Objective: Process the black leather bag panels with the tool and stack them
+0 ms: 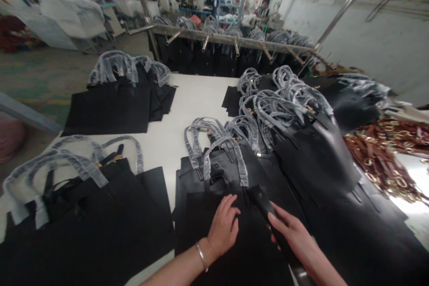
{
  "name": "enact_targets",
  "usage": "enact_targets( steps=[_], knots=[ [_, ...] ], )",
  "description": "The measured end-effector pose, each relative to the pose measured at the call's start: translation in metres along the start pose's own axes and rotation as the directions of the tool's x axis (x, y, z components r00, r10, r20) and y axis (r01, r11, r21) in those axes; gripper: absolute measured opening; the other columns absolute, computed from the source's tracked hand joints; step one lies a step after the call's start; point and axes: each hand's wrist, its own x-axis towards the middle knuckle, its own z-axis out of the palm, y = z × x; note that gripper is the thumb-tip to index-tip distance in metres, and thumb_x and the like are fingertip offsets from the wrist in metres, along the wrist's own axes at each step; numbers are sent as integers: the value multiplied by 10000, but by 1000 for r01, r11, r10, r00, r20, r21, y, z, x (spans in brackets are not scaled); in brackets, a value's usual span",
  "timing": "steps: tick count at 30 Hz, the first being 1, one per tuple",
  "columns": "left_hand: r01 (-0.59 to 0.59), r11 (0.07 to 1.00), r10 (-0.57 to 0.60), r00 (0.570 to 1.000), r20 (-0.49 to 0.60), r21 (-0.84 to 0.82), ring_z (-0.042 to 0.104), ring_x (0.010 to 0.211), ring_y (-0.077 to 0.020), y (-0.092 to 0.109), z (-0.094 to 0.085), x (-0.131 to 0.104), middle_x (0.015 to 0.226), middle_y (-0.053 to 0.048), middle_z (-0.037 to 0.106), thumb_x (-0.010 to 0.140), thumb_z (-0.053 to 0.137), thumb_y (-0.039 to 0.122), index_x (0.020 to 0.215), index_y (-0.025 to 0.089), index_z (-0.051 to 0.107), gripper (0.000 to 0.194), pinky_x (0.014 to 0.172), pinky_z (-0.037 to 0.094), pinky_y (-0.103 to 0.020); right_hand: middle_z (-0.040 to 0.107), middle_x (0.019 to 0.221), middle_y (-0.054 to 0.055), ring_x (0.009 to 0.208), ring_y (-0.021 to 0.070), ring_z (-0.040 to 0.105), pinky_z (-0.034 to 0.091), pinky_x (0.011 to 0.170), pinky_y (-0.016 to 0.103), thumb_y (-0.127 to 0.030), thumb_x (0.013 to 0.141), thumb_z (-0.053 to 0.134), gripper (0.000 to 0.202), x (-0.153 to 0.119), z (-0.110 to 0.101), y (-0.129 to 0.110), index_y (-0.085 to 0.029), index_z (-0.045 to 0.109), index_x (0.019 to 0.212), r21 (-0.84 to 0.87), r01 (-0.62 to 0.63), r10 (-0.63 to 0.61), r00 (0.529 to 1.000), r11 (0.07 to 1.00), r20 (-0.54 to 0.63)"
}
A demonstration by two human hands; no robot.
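A black tote bag [214, 232] lies flat in front of me, its handles [226, 152] wrapped in clear plastic. My left hand [224, 223] rests on the bag just below the handles, fingers apart and holding nothing. My right hand [291, 232] grips a long black handheld tool [263, 201], whose exact kind I cannot make out. The tool's wide head is over the bag's upper edge, near the base of the right handle end. Whether it touches the leather I cannot tell. More black bags lie beneath this one.
Black bags with wrapped handles lie in piles at the left [100, 214], far left [107, 109] and right [315, 156] of the white table [194, 98]. Brown straps with gold rings [385, 156] heap at the right edge. Behind stands a metal rack [228, 39] hung with bags.
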Motion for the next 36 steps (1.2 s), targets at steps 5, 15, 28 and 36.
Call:
enact_targets(
  steps=[5, 15, 28, 36],
  knots=[
    [-113, 963, 73, 983, 168, 246, 358, 1354, -262, -3, -17, -64, 1479, -95, 375, 848, 568, 224, 1336, 190, 432, 508, 1092, 386, -476, 571, 640, -43, 463, 106, 544, 424, 390, 201, -502, 773, 611, 666, -5, 23, 23, -217, 482, 1362, -69, 6, 5, 986, 998, 165],
    [-153, 958, 103, 973, 207, 243, 341, 1365, -240, -4, -19, -68, 1495, -90, 351, 904, 513, 365, 1365, 166, 428, 509, 1121, 344, -410, 562, 569, -48, 464, 136, 551, 439, 409, 228, -506, 752, 618, 706, 15, 63, -1, -163, 480, 1354, -56, 72, -69, 996, 996, 53],
    [-80, 991, 59, 980, 192, 104, 392, 1323, -243, -4, -17, -69, 1385, -94, 493, 895, 518, 402, 1344, 170, 447, 511, 1152, 271, -429, 722, 745, 20, 534, 170, 636, 509, 481, 279, -444, 793, 586, 586, 2, 96, 2, -171, 553, 1311, -224, 150, -83, 955, 963, 284],
    [-96, 991, 80, 983, 168, 95, 417, 1296, -255, -9, -6, -73, 1338, -102, 535, 902, 511, 406, 1331, 157, 448, 501, 1141, 269, -435, 641, 1284, 98, 1202, 281, 563, 356, 1083, 430, -411, 775, 620, 556, 15, 135, -26, -148, 603, 1265, -266, 301, -230, 936, 916, 266]
  ],
)
